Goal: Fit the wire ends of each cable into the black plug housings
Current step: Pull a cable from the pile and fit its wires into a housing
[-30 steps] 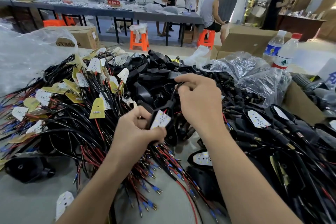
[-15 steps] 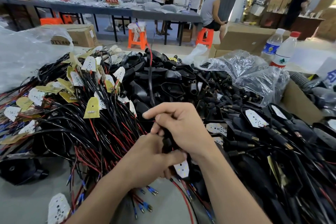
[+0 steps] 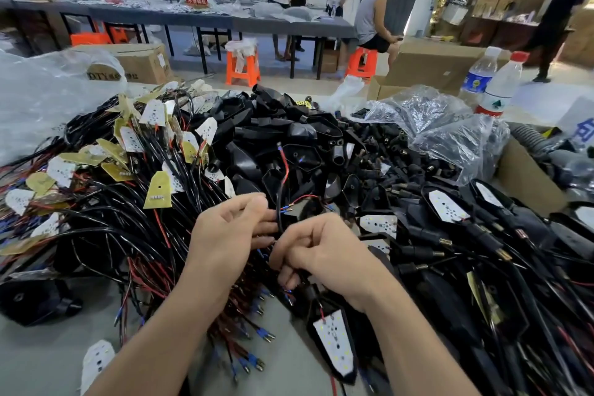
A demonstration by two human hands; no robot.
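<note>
Threading looks under way: the left hand point(image 3: 231, 235) pinches the black cable point(image 3: 278, 199) in its grip over the bench point(image 3: 38, 354), and the right hand point(image 3: 331, 254) curls round it lower (housing hidden). Next, its red wire ends point(image 3: 285, 167) need guiding in.

The left forearm point(image 3: 167, 325) and right forearm point(image 3: 405, 331) are bare to the frame edge. The left hand point(image 3: 231, 235) and right hand point(image 3: 328, 254) are bare too. Wrists are slim; the nails that show are short.
</note>
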